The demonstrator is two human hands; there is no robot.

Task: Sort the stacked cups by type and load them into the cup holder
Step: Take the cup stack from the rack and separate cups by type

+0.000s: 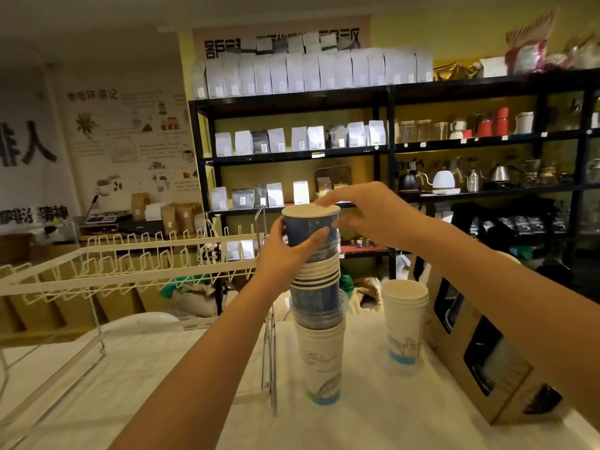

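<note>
A tall mixed stack of cups (319, 306) stands on the white table: white printed paper cups at the bottom, clear plastic cups and dark blue paper cups above. My left hand (285, 251) grips the stack just under the top dark blue cup (308, 224). My right hand (363, 211) rests its fingertips on that cup's rim from the right. A smaller stack of white printed cups (404, 323) stands to the right. The white wire cup holder (130, 264) stretches across the left, with nothing in its slots.
A brown cardboard box with windows (480, 358) lies at the table's right edge. Black shelves (389, 147) with white bags, kettles and jars fill the background. Cardboard boxes (65, 303) sit behind the rack.
</note>
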